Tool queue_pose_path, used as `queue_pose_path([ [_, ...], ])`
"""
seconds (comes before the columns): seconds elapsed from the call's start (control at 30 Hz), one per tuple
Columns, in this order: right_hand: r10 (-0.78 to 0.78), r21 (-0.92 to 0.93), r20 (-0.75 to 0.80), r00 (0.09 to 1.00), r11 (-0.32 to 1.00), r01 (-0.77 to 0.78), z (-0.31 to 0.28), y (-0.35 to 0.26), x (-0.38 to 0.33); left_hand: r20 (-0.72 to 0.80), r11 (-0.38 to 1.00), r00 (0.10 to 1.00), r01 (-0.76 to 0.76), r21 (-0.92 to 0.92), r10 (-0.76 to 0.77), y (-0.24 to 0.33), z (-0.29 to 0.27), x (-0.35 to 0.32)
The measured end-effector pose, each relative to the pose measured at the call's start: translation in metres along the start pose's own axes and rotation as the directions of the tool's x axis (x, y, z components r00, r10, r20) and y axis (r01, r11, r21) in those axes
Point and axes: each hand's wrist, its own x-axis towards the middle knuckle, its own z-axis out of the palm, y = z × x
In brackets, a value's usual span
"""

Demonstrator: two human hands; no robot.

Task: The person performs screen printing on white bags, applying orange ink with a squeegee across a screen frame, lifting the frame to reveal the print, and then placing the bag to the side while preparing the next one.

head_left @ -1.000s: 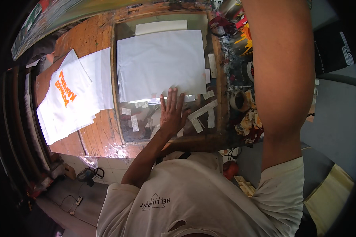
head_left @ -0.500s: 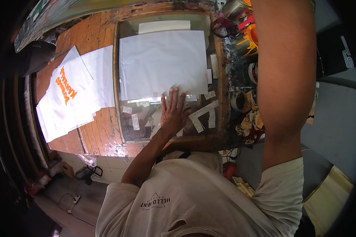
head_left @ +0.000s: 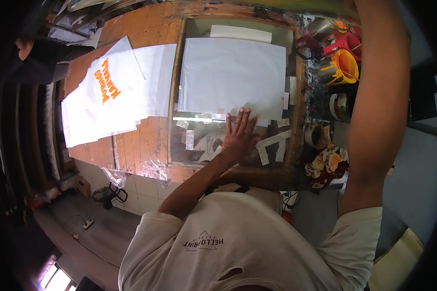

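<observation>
A blank white plastic bag or sheet [head_left: 233, 75] lies on the glass pane set in the wooden table. Resting flat on the glass at its near edge is my left hand [head_left: 238, 136], open, the fingertips touching the sheet and the fingers somewhat apart. My right arm is raised along the right side and runs out at the top, so its hand is out of sight. Beside its upper end, a greenish panel edge [head_left: 301, 7] crosses the top of the view. To the left, printed white bags [head_left: 102, 104] with orange lettering lie in an overlapping pile.
On the right stand a yellow-smeared paint pot [head_left: 344, 67], a red container [head_left: 339, 44], a dark can [head_left: 340, 106] and a tape roll [head_left: 315, 137]. Stained crumpled rags [head_left: 327, 165] sit nearby. Tape strips [head_left: 272, 140] dot the glass. Another person's hand [head_left: 24, 48] shows far left.
The view has shifted, so the table sits farther right. The panel has gone from the upper left, and a panel edge shows at the upper right. My left hand stays at the sheet's near edge.
</observation>
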Motion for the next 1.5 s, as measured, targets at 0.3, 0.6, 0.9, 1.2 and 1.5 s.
queue_pose_path([
  [0.3, -0.165, 0.048, -0.235, 0.958, 0.982, 0.181, 0.121, -0.002, -0.138, -0.231, 0.121, 0.886, -0.198, -0.973, -0.402, 0.028, -0.165, -0.012],
  [0.6, -0.048, 0.187, -0.101, 0.994, 0.980, 0.066, 0.276, 0.108, -0.093, 0.607, -0.691, 0.570, 0.090, -0.717, -0.555, -0.014, -0.093, -0.055],
  [0.9, -0.164, -0.200, -0.228, 0.960, 0.973, 0.119, 0.381, 0.129, 0.042, 0.636, -0.711, 0.519, 0.073, -0.699, -0.572, -0.017, -0.078, -0.063],
  [1.2, -0.151, -0.070, 0.022, 0.988, 0.986, 0.152, 0.330, 0.065, -0.099, 0.575, -0.599, 0.550, 0.161, -0.785, -0.606, -0.003, -0.099, -0.065],
  [1.5, -0.074, 0.021, -0.055, 0.996, 0.997, 0.076, 0.278, -0.020, -0.263, 0.589, -0.557, 0.528, 0.240, -0.795, -0.612, -0.013, -0.085, -0.061],
])
